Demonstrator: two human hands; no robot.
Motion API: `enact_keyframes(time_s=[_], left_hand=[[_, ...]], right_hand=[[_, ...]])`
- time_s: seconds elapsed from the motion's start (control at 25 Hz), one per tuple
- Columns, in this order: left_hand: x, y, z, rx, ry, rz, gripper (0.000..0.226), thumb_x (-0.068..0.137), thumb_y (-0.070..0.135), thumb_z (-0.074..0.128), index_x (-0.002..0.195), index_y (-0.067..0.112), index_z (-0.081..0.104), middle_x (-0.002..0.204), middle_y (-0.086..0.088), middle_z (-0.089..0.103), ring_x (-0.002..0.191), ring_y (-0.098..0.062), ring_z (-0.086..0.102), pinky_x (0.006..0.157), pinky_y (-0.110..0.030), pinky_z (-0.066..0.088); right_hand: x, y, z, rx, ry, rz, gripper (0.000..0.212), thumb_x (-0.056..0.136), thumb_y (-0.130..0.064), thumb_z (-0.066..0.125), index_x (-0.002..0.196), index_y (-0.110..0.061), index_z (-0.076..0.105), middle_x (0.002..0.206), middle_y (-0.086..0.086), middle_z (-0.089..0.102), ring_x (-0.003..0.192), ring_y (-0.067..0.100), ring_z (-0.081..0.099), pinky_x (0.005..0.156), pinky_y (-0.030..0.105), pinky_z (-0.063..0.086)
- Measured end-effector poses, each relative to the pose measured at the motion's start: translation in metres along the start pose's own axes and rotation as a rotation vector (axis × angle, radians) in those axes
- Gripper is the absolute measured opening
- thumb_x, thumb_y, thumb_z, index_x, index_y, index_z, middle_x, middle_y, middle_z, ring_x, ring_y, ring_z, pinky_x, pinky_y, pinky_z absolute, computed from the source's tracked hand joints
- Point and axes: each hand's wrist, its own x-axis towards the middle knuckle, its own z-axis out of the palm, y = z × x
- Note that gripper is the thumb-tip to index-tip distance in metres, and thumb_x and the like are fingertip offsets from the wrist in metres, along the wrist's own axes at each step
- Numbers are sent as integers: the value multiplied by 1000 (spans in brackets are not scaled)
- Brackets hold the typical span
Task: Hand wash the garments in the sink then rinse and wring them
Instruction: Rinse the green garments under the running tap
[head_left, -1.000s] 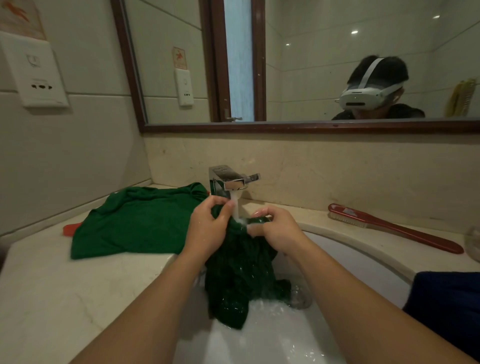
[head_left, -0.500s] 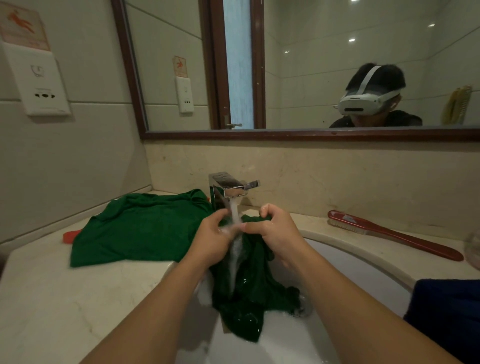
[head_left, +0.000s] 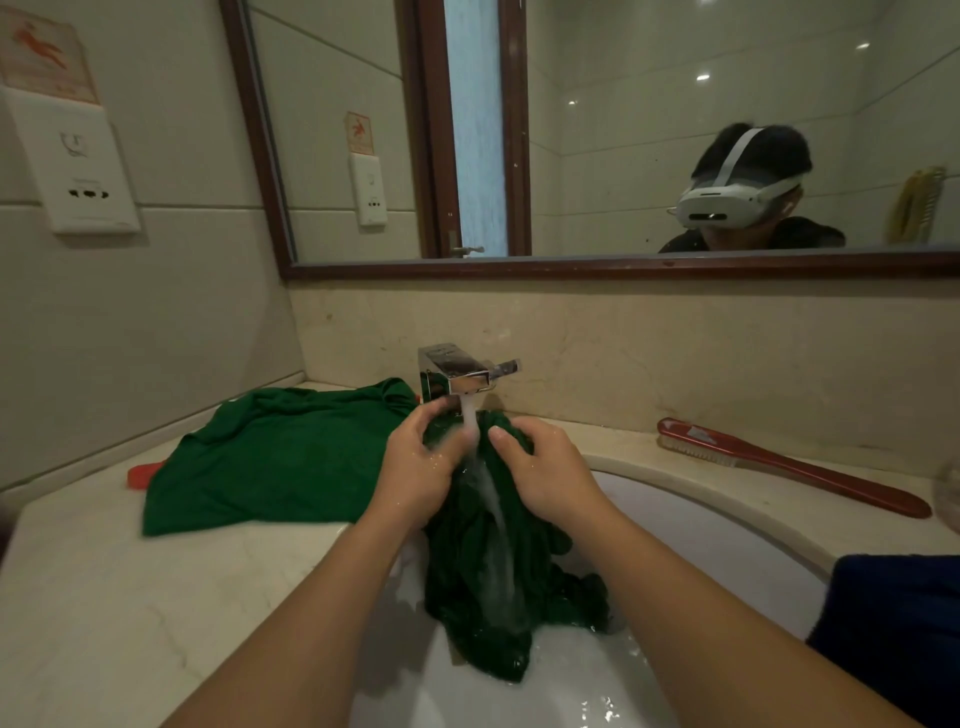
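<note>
I note the sink (head_left: 727, 545) nearest me. Its white bowl holds foamy water, and the lower end of a wet green garment (head_left: 483, 571) trails into it. A dark blue cloth (head_left: 893, 623) lies over the rim at the near right.

Above the bowl my left hand (head_left: 415, 467) and right hand (head_left: 545, 473) are close together with a narrow gap between them. Each has its fingers curled into the top of the wet green garment, bunching it. The water stream (head_left: 470, 415) falls through that gap onto the fabric and runs down its front. The tap (head_left: 457, 371) stands just behind the hands.

On the tabletop (head_left: 130, 597) to the left a second green garment (head_left: 280, 462) lies spread flat, its far corner beside the tap. A small red object (head_left: 140, 474) shows at its left edge; I cannot tell what it is. A red long-handled brush (head_left: 789, 465) lies on the tabletop at the right, behind the sink. A framed mirror (head_left: 623, 130) hangs on the far wall.
</note>
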Motion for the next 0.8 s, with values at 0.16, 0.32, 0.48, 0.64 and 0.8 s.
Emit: enact_keyframes(time_s=[0.16, 0.32, 0.48, 0.64, 0.8], left_hand=[[0, 3, 0, 47, 21, 5, 32, 91, 26, 76, 120, 30, 66, 120, 5, 68, 103, -15, 68, 71, -13, 54], [1, 6, -3, 94, 199, 52, 7, 94, 24, 72, 100, 26, 69, 99, 18, 64, 94, 2, 58, 75, -14, 44], [5, 6, -8, 47, 296, 50, 9, 95, 22, 71, 103, 23, 70, 99, 21, 62, 94, 8, 55, 88, -28, 50], [-2, 8, 5, 145, 169, 66, 23, 100, 26, 62, 123, 25, 60, 110, 17, 59, 100, 3, 55, 96, -30, 46], [-4, 6, 18, -18, -65, -206, 58, 102, 62, 38, 142, 20, 43, 132, -2, 57, 120, -16, 55, 106, -37, 43]], right_hand=[[3, -1, 5, 63, 8, 61, 22, 105, -39, 57, 122, -28, 64, 111, -6, 69, 102, 16, 67, 92, 47, 59], [4, -1, 5, 60, 30, 96, 23, 105, -39, 57, 124, -28, 62, 108, -8, 67, 100, 14, 66, 86, 42, 61], [1, -5, 3, -111, 71, 114, 31, 101, -40, 64, 129, -29, 58, 102, -14, 61, 92, 7, 61, 79, 30, 54], [1, -8, 13, -160, 52, 21, 23, 105, -41, 55, 118, -28, 68, 102, -13, 65, 104, 14, 63, 94, 35, 51], [4, -17, 24, 249, -54, 195, 48, 107, -55, 39, 129, -23, 67, 121, 0, 70, 114, 19, 64, 104, 46, 51]])
